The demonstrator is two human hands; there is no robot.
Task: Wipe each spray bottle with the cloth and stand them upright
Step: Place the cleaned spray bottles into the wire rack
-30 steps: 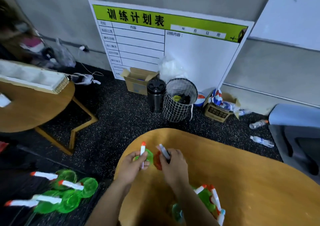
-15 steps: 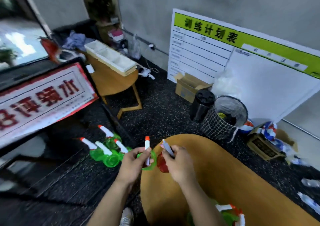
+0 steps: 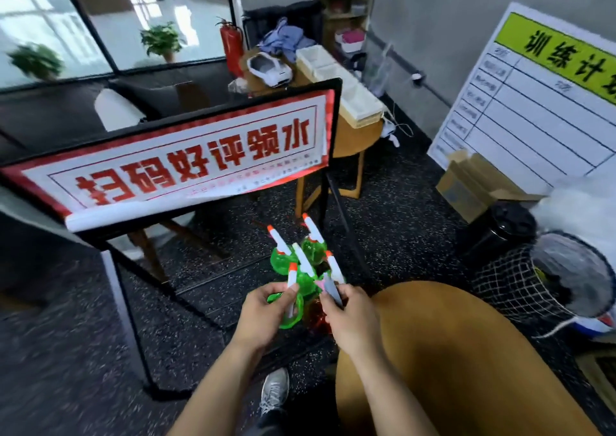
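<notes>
**Two bottles in hand, carried toward the floor group**

Obs.: left hand grips a green spray bottle, thumb and fingers curled round its white neck, orange-tipped nozzle pointing up. Right hand grips a red spray bottle by its white spray head, fingers wrapped tight; the body hangs below the fist, mostly hidden. Both are held just off the left edge of the wooden table, above the speckled floor. A cluster of green bottles stands upright on that floor, just beyond the hands. No cloth visible in either hand.

Judgement: step in hand looks like setting these two down beside the cluster. To do it well: lower each base flat before releasing, one hand at a time, and pick a gap clear of the standing bottles, since a nudge to one tall nozzle could topple neighbours. Whether these two are already wiped cannot be told.

Materials: bodies are translucent, glossy plastic, rounded and squat; likely slippery and light, so top-heavy under the long, narrow, opaque white spray heads. Floor is dark, flecked, matt. Table top is smooth, rounded, honey-coloured wood.
</notes>
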